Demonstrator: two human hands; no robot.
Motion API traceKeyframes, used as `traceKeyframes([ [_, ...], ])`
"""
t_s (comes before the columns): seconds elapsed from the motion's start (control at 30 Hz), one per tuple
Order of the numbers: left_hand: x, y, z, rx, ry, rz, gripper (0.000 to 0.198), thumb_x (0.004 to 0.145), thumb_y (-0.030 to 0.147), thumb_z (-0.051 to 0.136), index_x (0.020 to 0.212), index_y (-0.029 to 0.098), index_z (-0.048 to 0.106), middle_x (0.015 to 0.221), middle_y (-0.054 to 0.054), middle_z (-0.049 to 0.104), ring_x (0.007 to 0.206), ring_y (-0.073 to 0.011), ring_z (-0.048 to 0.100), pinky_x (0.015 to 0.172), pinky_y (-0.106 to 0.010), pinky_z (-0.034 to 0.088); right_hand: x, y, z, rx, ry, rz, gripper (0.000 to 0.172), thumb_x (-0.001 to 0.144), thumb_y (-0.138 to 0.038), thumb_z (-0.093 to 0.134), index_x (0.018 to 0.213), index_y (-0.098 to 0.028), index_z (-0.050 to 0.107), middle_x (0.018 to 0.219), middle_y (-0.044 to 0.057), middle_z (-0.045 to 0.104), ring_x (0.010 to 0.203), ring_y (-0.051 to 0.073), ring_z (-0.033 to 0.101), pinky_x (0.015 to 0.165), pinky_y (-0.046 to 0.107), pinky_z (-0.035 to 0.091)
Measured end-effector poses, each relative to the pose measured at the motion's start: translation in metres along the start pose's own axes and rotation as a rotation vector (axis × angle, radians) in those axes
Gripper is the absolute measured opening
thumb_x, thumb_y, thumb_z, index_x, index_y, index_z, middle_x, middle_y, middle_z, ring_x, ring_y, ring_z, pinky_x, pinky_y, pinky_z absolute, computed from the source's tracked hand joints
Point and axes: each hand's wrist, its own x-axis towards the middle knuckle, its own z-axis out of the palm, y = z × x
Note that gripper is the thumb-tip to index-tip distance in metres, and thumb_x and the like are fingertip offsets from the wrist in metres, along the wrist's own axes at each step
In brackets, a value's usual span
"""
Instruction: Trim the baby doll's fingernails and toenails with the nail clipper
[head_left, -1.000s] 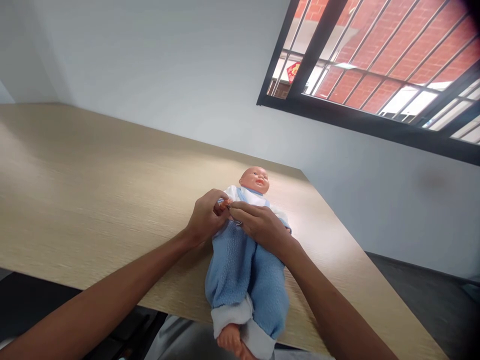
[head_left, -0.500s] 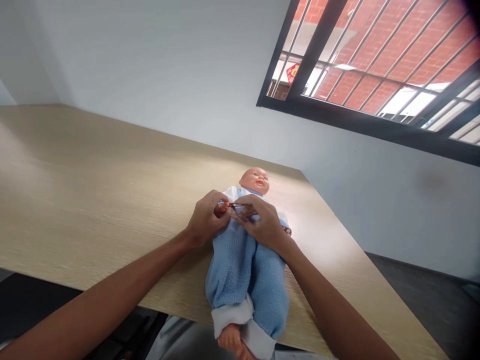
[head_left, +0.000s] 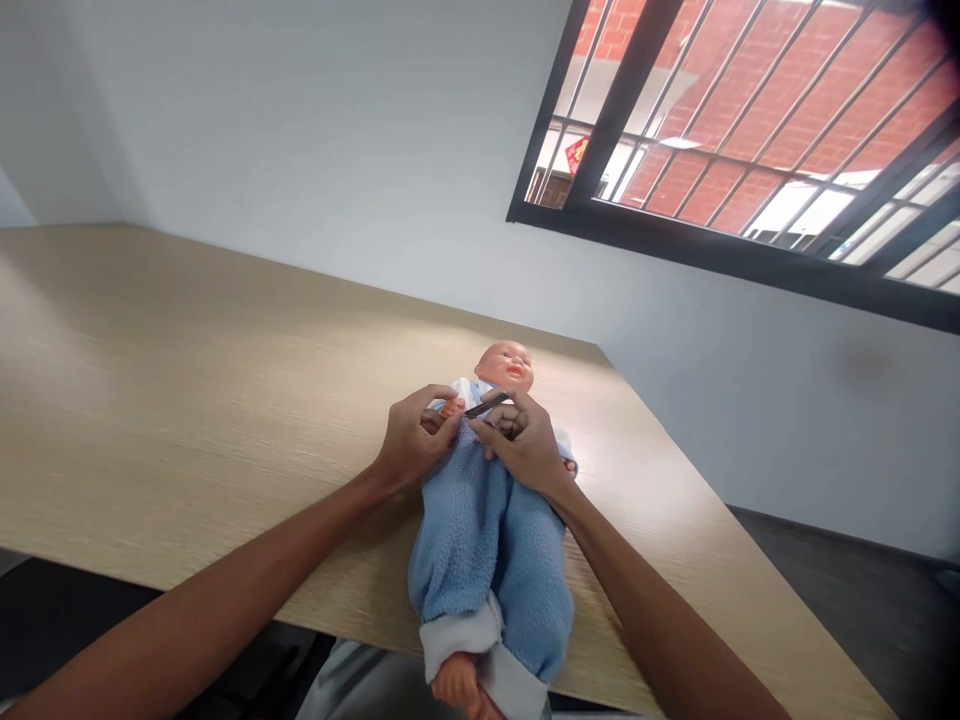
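A baby doll [head_left: 459, 530] in a fuzzy blue and white outfit lies on its back, head away from me and bare feet toward me. My left hand [head_left: 411, 435] is closed around the doll's small hand [head_left: 451, 407], fingers and thumb pinching it. Between the thumb and fingers of my right hand [head_left: 534, 450] is a small dark metal nail clipper [head_left: 487, 404], slanted up to the right above the doll's chest. The clipper's lower-left end is close to the doll's fingers; whether they touch, I cannot tell.
The doll rests on a light wooden table [head_left: 225, 400], its feet at the near edge. The table's right edge slants down beyond my right arm. Behind stand a white wall [head_left: 337, 150] and a barred, dark-framed window [head_left: 750, 170].
The nail clipper has turned from nearly level to slanted, its right end higher, and shows more plainly. My right fingers have shifted on it. My left hand still pinches the doll's hand.
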Motion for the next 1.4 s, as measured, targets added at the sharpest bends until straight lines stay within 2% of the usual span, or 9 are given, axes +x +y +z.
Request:
traceKeyframes([
  [0.13,-0.002,0.001,0.000,-0.036,-0.007,-0.017,0.022,0.093,0.034,0.062,0.110,0.019,0.062,0.072,0.001,0.071,0.057,-0.0143,0.071,0.055,-0.023,0.060,0.000,0.003,0.000,0.017,0.005,-0.019,0.038,0.083,-0.050,0.074,0.098,-0.022,0.053,0.069,-0.004,0.066,0.049,0.012,0.064,0.049,0.024,0.055],
  [0.3,-0.002,0.000,-0.003,-0.027,-0.003,-0.018,0.023,0.091,0.032,0.064,0.110,0.020,0.063,0.080,-0.001,0.074,0.065,-0.0158,0.073,0.060,-0.024,0.062,-0.003,0.002,0.000,-0.060,0.010,-0.120,0.035,0.088,-0.049,0.068,0.106,-0.022,0.055,0.078,0.001,0.073,0.059,0.015,0.071,0.057,0.027,0.061],
  [0.47,-0.002,-0.001,-0.004,-0.019,-0.008,-0.011,0.024,0.089,0.030,0.065,0.111,0.021,0.064,0.090,-0.003,0.076,0.075,-0.0174,0.075,0.062,-0.024,0.063,-0.005,-0.003,-0.004,-0.270,-0.005,-0.266,0.029,0.087,-0.037,0.073,0.109,-0.023,0.059,0.091,0.003,0.076,0.077,0.017,0.075,0.067,0.028,0.062],
  [0.63,-0.001,0.000,-0.004,-0.030,-0.012,-0.012,0.023,0.090,0.032,0.065,0.110,0.020,0.064,0.090,-0.004,0.075,0.073,-0.0172,0.074,0.062,-0.025,0.063,-0.006,-0.004,-0.009,-0.534,-0.115,-0.412,0.025,0.091,-0.029,0.068,0.114,-0.021,0.062,0.096,0.005,0.077,0.074,0.018,0.074,0.067,0.030,0.058],
  [0.8,0.001,0.002,-0.004,-0.053,-0.016,-0.015,0.023,0.091,0.035,0.065,0.108,0.020,0.064,0.087,-0.003,0.074,0.067,-0.0156,0.073,0.060,-0.024,0.062,-0.006,-0.003,-0.011,-0.712,-0.166,-0.523,0.023,0.098,-0.025,0.057,0.121,-0.020,0.058,0.110,0.008,0.076,0.078,0.017,0.074,0.067,0.030,0.056],
  [1.1,0.000,0.003,-0.002,-0.103,-0.009,-0.024,0.023,0.092,0.038,0.064,0.106,0.019,0.063,0.077,-0.001,0.072,0.062,-0.0154,0.073,0.057,-0.024,0.062,-0.005,-0.003,-0.013,-0.797,-0.200,-0.605,0.023,0.100,-0.018,0.051,0.123,-0.021,0.055,0.115,0.006,0.075,0.093,0.019,0.074,0.072,0.029,0.058],
  [1.4,0.001,0.007,-0.002,-0.126,-0.013,-0.029,0.022,0.090,0.036,0.067,0.105,0.019,0.063,0.081,-0.001,0.074,0.059,-0.0139,0.072,0.056,-0.023,0.061,-0.004,-0.007,-0.011,-0.835,-0.226,-0.710,0.024,0.101,-0.014,0.045,0.120,-0.022,0.056,0.109,0.007,0.075,0.091,0.017,0.073,0.072,0.029,0.058],
])
